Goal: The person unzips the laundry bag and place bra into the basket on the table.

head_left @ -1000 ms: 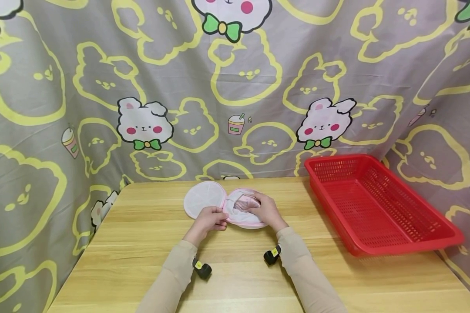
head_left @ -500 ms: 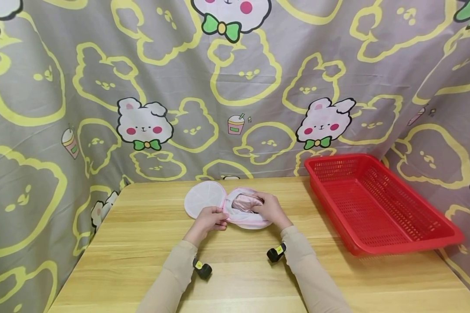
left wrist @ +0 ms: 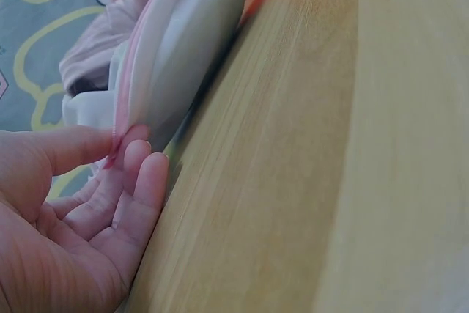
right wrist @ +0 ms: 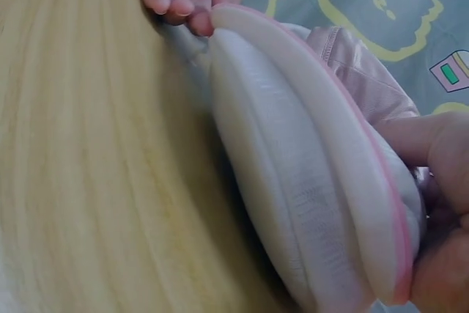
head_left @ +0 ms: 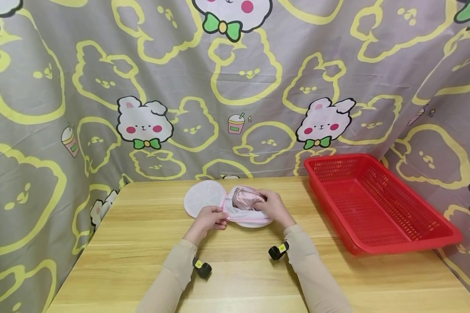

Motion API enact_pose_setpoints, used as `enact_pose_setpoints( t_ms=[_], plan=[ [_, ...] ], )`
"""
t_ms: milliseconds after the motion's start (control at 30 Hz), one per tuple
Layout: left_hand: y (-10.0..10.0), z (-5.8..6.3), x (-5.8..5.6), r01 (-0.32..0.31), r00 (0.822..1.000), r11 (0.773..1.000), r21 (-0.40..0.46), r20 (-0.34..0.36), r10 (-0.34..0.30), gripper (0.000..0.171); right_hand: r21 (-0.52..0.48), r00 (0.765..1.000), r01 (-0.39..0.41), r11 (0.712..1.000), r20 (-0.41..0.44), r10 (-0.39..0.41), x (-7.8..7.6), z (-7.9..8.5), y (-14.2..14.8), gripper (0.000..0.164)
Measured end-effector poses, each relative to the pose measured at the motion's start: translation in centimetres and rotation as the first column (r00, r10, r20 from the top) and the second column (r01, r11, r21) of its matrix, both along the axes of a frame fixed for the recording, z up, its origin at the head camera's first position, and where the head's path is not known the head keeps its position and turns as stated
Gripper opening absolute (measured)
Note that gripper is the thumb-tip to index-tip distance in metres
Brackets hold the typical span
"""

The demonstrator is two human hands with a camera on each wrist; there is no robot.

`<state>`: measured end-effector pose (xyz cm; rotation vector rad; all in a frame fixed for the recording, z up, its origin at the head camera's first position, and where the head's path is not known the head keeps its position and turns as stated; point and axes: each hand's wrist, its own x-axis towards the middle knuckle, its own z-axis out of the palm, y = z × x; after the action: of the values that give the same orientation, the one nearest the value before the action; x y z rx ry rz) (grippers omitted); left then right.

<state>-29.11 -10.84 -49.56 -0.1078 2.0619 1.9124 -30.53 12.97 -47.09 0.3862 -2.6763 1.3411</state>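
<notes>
A white mesh laundry bag [head_left: 250, 222] with a pink zipper edge lies unzipped on the wooden table, its round lid [head_left: 205, 198] folded out to the left. Thumb and fingers of my left hand [head_left: 208, 220] pinch the bag's pink edge near the hinge; the left wrist view shows the grip closely. Crumpled shiny pink satin fabric [head_left: 246, 198] bulges from the bag's opening. My right hand [head_left: 276, 207] reaches into the right side and pinches this satin [right wrist: 363, 71] between thumb and fingers. Its fingertips are partly hidden by the bag's rim.
At the right of the table stands a red plastic basket [head_left: 358, 251] with slotted walls. A grey curtain [head_left: 203, 143] with cartoon prints hangs behind the table and along both sides. The near part of the table [head_left: 235, 278] is bare wood.
My right hand has shifted slightly right, drawing the pink satin up so more of it shows above the opening. My left hand keeps its place on the bag's edge.
</notes>
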Motion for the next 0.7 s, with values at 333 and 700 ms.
enact_pose_setpoints(
  t_ms=[333,700],
  plan=[
    [-0.1,0.0,0.1,0.005,1.000,1.000,-0.009,-0.012,-0.005,0.016,-0.063,0.999,0.043,0.997,0.000,-0.043,0.1,1.1,0.4,0.038],
    [-0.1,0.2,0.2,0.004,1.000,1.000,-0.008,-0.013,-0.004,0.017,-0.138,0.991,0.122,0.983,-0.030,-0.127,0.2,1.8,0.4,0.035]
  ],
)
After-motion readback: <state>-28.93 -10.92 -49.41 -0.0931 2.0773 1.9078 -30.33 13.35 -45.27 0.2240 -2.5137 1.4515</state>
